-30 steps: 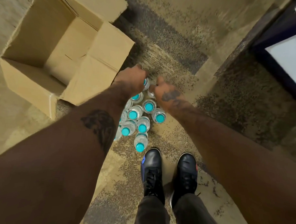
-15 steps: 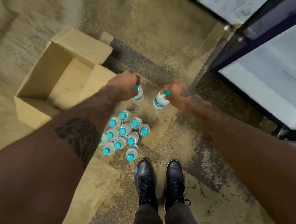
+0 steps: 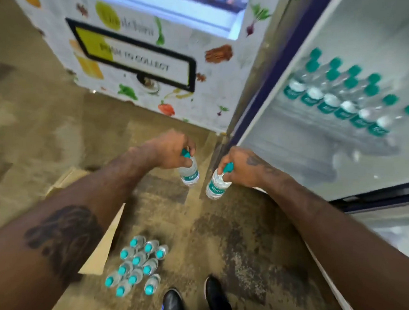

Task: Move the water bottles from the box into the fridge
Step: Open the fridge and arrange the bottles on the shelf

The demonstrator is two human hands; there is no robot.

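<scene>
- Since the earlier frame, both hands have risen from floor level and carried their bottles toward the open fridge (image 3: 383, 26); the view has swung up to take in its shelf.
- Left hand (image 3: 173, 150): fingers curled round the teal cap and neck of one water bottle (image 3: 189, 174), which hangs below the hand, clear of the floor (image 3: 218, 238).
- Right hand (image 3: 242, 167): gripping the cap of a second water bottle (image 3: 217, 187) in the same manner, just beside the fridge's front edge.
- Both carried bottles are outside the fridge; neither is on a shelf yet.
- Done so far: several rows of stocked bottles (image 3: 339, 100) stand on the fridge shelf, with bare shelf in front of them.
- Remaining: a floor cluster (image 3: 137, 267) of about eleven bottles stands upright near the shoes (image 3: 174, 302), beside the cardboard box (image 3: 103, 251).
- Box contents cannot be seen; only a flap shows behind the left forearm.
- Judgement: the task is partly complete; after this pair, several more two-bottle trips appear necessary.
</scene>
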